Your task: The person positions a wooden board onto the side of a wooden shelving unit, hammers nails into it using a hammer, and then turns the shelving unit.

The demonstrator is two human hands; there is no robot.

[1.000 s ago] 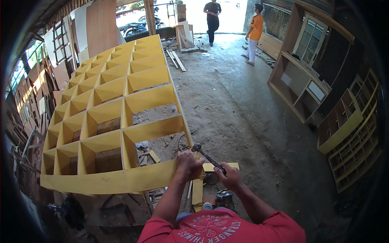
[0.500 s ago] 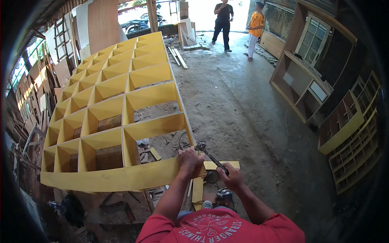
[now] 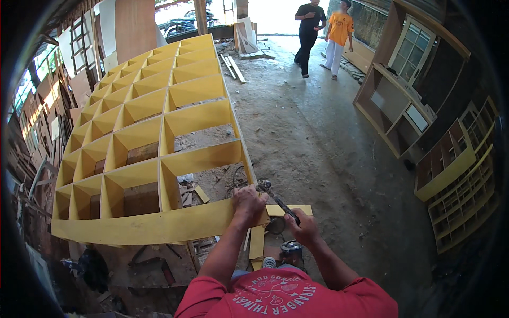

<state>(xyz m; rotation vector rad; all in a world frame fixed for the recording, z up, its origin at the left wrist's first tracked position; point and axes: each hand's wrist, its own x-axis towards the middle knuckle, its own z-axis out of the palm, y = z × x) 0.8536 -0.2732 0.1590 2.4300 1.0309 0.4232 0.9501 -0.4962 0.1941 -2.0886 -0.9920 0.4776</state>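
Note:
A large yellow wooden grid shelf lies on its back at the left, its cells facing up. At its near right corner my left hand rests on the edge, fingers closed together; whatever small thing they may pinch is hidden. My right hand is wrapped round the handle of a hammer. The hammer's head is right beside my left fingertips, at the shelf's side board. Below the corner lie yellow board pieces and a dark power tool.
Two people walk at the far end, near the bright opening. Unfinished cabinets and a yellow shelf unit line the right wall. Stacked boards lean at the left. Wood scraps litter the ground under the shelf.
My view has shifted slightly. The two people have come nearer each other and closer. Both my hands stay at the corner, the hammer head still beside my left fingers.

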